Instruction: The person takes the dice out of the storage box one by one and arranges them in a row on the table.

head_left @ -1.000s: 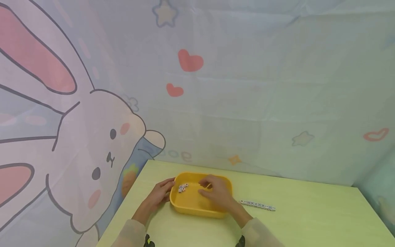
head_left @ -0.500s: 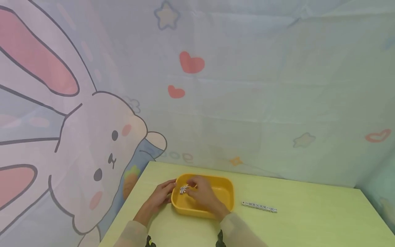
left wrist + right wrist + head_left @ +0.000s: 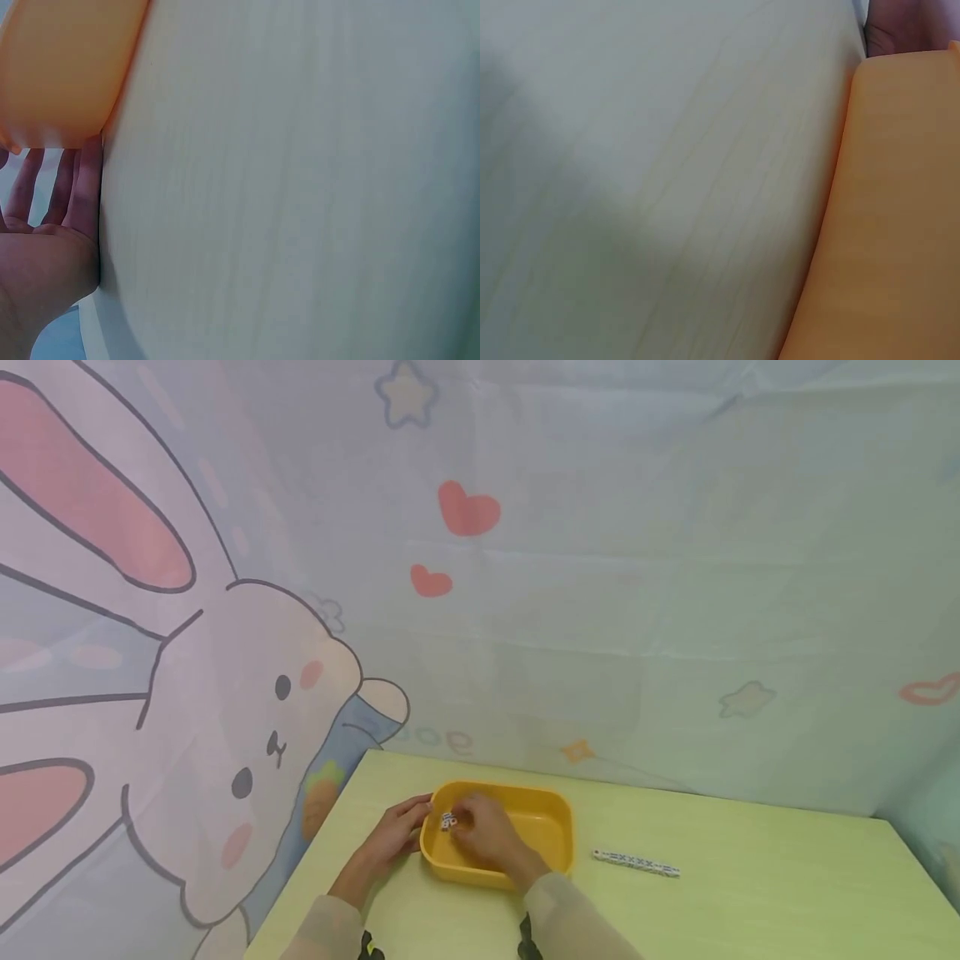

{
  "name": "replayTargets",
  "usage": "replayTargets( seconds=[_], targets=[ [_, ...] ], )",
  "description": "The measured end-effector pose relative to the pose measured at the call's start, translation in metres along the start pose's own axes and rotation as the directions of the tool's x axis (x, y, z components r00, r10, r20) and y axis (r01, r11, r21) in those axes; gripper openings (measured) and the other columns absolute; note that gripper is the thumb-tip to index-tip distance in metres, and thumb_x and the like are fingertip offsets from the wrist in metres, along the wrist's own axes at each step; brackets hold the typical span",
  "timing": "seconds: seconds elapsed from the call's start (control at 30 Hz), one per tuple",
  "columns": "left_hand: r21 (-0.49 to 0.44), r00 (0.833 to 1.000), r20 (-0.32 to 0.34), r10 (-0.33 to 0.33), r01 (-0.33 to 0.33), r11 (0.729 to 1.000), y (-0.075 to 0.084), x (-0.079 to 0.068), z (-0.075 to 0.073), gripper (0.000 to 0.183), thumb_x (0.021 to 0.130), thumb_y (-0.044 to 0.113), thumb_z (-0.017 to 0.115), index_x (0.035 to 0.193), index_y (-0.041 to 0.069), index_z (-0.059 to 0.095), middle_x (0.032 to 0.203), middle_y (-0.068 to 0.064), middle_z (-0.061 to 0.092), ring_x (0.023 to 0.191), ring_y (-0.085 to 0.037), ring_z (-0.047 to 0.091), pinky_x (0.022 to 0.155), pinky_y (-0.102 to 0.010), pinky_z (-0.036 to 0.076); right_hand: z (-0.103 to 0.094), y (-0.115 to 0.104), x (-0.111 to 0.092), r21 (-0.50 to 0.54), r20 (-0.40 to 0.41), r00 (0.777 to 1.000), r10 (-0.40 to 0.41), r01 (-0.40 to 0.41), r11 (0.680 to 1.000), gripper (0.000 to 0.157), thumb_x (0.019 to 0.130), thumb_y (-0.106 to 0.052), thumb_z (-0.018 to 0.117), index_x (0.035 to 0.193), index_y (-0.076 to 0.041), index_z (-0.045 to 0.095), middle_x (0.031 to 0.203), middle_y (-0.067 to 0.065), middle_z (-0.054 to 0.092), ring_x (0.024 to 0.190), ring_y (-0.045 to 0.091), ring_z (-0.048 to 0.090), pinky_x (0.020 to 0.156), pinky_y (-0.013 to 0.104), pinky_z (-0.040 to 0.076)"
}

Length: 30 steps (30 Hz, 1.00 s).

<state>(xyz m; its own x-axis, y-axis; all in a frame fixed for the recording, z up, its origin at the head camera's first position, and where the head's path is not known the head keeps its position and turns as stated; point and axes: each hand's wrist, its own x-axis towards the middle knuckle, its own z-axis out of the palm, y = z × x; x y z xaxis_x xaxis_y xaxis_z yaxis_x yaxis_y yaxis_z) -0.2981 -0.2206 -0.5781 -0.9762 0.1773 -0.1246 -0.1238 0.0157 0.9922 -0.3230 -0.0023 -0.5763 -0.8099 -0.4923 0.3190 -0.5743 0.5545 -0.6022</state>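
Compared with a second ago, the right hand (image 3: 483, 833) has travelled from the right half of the yellow tray (image 3: 546, 833) to its left half, and its fingertips now come down beside the small cluster of dice (image 3: 447, 821) there. Its fingers bend downward, but their tips are partly hidden, so I cannot tell whether they are apart, together or clamped on a die. Those white dice with dark and red dots sit close together inside the tray, near its left end; they are too small to count surely. Outside that same end, the left hand (image 3: 393, 831) is where it was, its fingers apart and fairly straight, touching the tray's wall rather than wrapped around it. To the right of the tray, and apart from it, a straight row of dice (image 3: 636, 863) lies on the pale desk (image 3: 750, 885), a red dot showing at the end nearest the tray. Light sleeves (image 3: 581, 920) cover both forearms on the near side of the tray. Behind the tray hangs a pastel cloth (image 3: 570, 610) with red hearts and stars, and a large printed rabbit (image 3: 217, 710) fills its part to the tray's left.
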Motion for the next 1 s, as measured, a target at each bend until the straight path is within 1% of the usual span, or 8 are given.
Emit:
replayTargets(
  seconds=[0.2, 0.3, 0.37, 0.5, 0.6, 0.77, 0.87, 1.0],
  targets=[
    [-0.009, 1.0, -0.002, 0.006, -0.006, 1.0, 0.004, 0.003, 0.001, 0.056, 0.11, 0.033, 0.06, 0.156, 0.003, 0.05, 0.15, -0.023, 0.056, 0.128, -0.031, 0.063, 0.086, -0.034, 0.062, -0.002, 0.002, 0.002, -0.053, 0.038, 0.999, 0.01, -0.008, 0.999, 0.024, 0.089, -0.013, 0.082, 0.11, -0.003, 0.078, 0.111, 0.007, 0.071, 0.105, 0.024, 0.066, 0.101, 0.04, 0.054],
    [-0.006, 1.0, -0.008, 0.003, -0.003, 1.0, 0.006, 0.004, 0.002, 0.056, 0.11, 0.033, 0.06, 0.156, 0.003, 0.051, 0.15, -0.023, 0.057, 0.127, -0.031, 0.063, 0.085, -0.035, 0.062, -0.003, 0.001, 0.003, -0.066, 0.042, 0.999, 0.004, -0.001, 0.998, 0.022, 0.089, -0.014, 0.082, 0.108, -0.004, 0.078, 0.109, 0.005, 0.071, 0.103, 0.023, 0.065, 0.101, 0.04, 0.054],
    [0.003, 1.0, -0.012, 0.007, -0.007, 1.0, 0.006, 0.005, 0.002, 0.056, 0.11, 0.033, 0.059, 0.155, 0.001, 0.051, 0.149, -0.024, 0.057, 0.126, -0.031, 0.064, 0.084, -0.035, 0.063, -0.004, 0.001, 0.003, -0.069, 0.037, 0.999, -0.004, 0.007, 0.998, 0.019, 0.088, -0.011, 0.082, 0.105, -0.005, 0.077, 0.105, 0.003, 0.07, 0.099, 0.021, 0.064, 0.097, 0.039, 0.054],
    [0.009, 1.0, -0.023, 0.0, 0.0, 1.0, 0.007, 0.007, 0.002, 0.055, 0.109, 0.032, 0.06, 0.154, 0.001, 0.052, 0.148, -0.025, 0.058, 0.124, -0.029, 0.065, 0.082, -0.033, 0.062, -0.005, 0.002, 0.004, -0.048, 0.035, 0.999, 0.001, 0.001, 0.999, 0.013, 0.086, -0.006, 0.081, 0.096, -0.008, 0.073, 0.092, -0.002, 0.064, 0.087, 0.016, 0.058, 0.085, 0.034, 0.053],
    [0.009, 1.0, -0.029, -0.003, 0.003, 1.0, 0.007, 0.008, 0.003, 0.055, 0.109, 0.033, 0.061, 0.154, 0.002, 0.053, 0.146, -0.024, 0.059, 0.122, -0.028, 0.066, 0.081, -0.032, 0.062, -0.005, 0.002, 0.003, -0.026, 0.045, 0.999, 0.021, -0.02, 0.999, 0.014, 0.085, -0.006, 0.081, 0.09, -0.011, 0.07, 0.086, -0.004, 0.059, 0.081, 0.013, 0.054, 0.078, 0.031, 0.051],
    [0.001, 1.0, -0.025, -0.019, 0.019, 1.0, 0.004, 0.006, 0.003, 0.056, 0.11, 0.033, 0.06, 0.154, 0.0, 0.052, 0.146, -0.025, 0.059, 0.122, -0.029, 0.066, 0.083, -0.034, 0.063, -0.005, 0.001, 0.0, -0.013, 0.094, 0.994, 0.048, -0.047, 0.999, 0.014, 0.084, -0.007, 0.083, 0.084, -0.012, 0.07, 0.083, -0.007, 0.059, 0.078, 0.011, 0.052, 0.076, 0.029, 0.049],
    [-0.009, 0.999, -0.028, -0.031, 0.031, 0.999, 0.002, 0.005, 0.003, 0.055, 0.109, 0.032, 0.06, 0.154, 0.001, 0.053, 0.146, -0.024, 0.06, 0.122, -0.028, 0.066, 0.083, -0.034, 0.063, -0.005, -0.001, -0.002, -0.001, 0.127, 0.991, 0.051, -0.051, 0.999, 0.013, 0.085, -0.009, 0.083, 0.085, -0.013, 0.07, 0.082, -0.008, 0.059, 0.077, 0.01, 0.053, 0.076, 0.026, 0.05],
    [-0.003, 0.999, -0.038, -0.031, 0.031, 1.0, 0.0, 0.003, 0.001, 0.056, 0.108, 0.034, 0.062, 0.154, 0.003, 0.054, 0.145, -0.022, 0.061, 0.12, -0.026, 0.065, 0.081, -0.032, 0.062, -0.012, -0.007, -0.004, 0.059, 0.15, 0.988, 0.044, -0.053, 0.997, 0.012, 0.086, -0.01, 0.082, 0.087, -0.014, 0.07, 0.081, -0.01, 0.061, 0.076, 0.009, 0.055, 0.073, 0.025, 0.051]
  ],
)
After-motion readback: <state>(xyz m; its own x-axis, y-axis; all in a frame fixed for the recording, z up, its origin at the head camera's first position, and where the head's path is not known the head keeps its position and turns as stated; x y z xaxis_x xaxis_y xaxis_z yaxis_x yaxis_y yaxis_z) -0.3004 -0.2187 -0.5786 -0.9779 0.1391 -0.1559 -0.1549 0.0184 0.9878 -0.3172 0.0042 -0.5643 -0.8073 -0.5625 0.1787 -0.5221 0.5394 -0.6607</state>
